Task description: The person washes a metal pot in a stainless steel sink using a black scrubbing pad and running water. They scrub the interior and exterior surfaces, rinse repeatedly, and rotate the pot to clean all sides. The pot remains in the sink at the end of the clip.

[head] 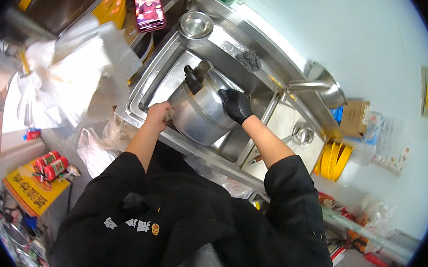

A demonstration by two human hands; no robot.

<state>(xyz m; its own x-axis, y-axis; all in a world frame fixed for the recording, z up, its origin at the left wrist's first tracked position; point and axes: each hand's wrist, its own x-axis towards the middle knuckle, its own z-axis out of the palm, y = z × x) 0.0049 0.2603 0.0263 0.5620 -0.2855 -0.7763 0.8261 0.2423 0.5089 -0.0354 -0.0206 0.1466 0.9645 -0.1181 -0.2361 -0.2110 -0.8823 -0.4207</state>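
Note:
A large stainless steel pot (204,113) lies tilted in the metal sink (158,73). My right hand (235,104), in a black glove, grips the pot's upper right side. My bare left hand (158,116) is closed at the pot's left side, over the front of the sink. A small grey-brown item (168,115) shows at its fingers; whether it belongs to the pot is unclear. A black handle-like part (192,79) sticks out near the pot's far end. On the sink's back ledge rests a dark scouring pad (249,60).
Metal bowls (196,24) stand on the sink's far left corner. A faucet (310,85) rises at the back right, near a ladle (303,135) on the white board (274,139). Left are a lit phone (150,11) and white plastic bags (70,79).

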